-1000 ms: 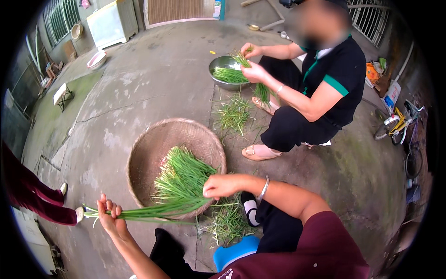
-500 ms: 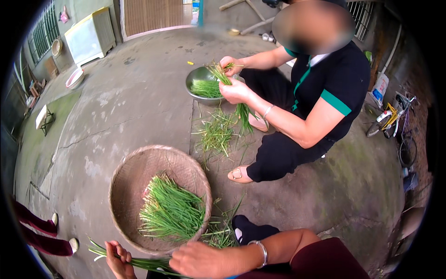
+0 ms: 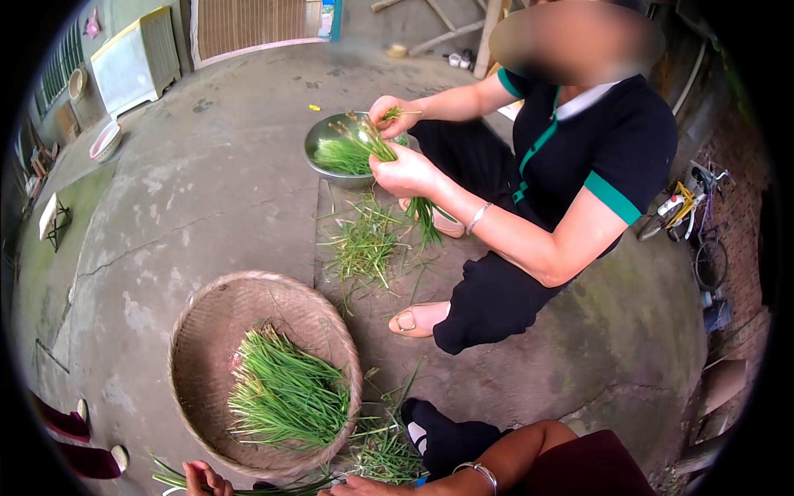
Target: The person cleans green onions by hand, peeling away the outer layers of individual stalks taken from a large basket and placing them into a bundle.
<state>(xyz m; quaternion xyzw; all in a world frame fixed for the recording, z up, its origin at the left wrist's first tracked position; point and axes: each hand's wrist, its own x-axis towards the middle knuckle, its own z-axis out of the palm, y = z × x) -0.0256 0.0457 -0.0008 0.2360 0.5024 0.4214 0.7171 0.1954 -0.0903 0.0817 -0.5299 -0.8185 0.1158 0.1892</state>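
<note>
At the lower edge, my left hand (image 3: 207, 480) is closed round a thin bunch of chives (image 3: 169, 476), whose pale ends stick out to the left. The stalks run right to my right hand (image 3: 370, 487), whose fingers curl at their green end, partly cut off by the picture edge. Just beyond my hands sits a round woven basket (image 3: 198, 343), holding a thick heap of green chives (image 3: 289, 393). Across from me a crouching person grips another bunch of chives (image 3: 372, 142) in one hand and pinches at its ends with the other.
A metal bowl (image 3: 318, 132) with chives stands before the other person. Loose trimmings (image 3: 364, 244) litter the concrete, with more (image 3: 387, 450) beside my foot. Someone's dark red trouser legs (image 3: 91, 459) show at lower left. A bicycle (image 3: 707, 256) leans far right; a white cabinet (image 3: 136, 62) stands far left.
The view has shifted, so my hands sit lower and are more cut off. My left hand still holds the chives. The other person keeps handling the bunch over the bowl's near side.
</note>
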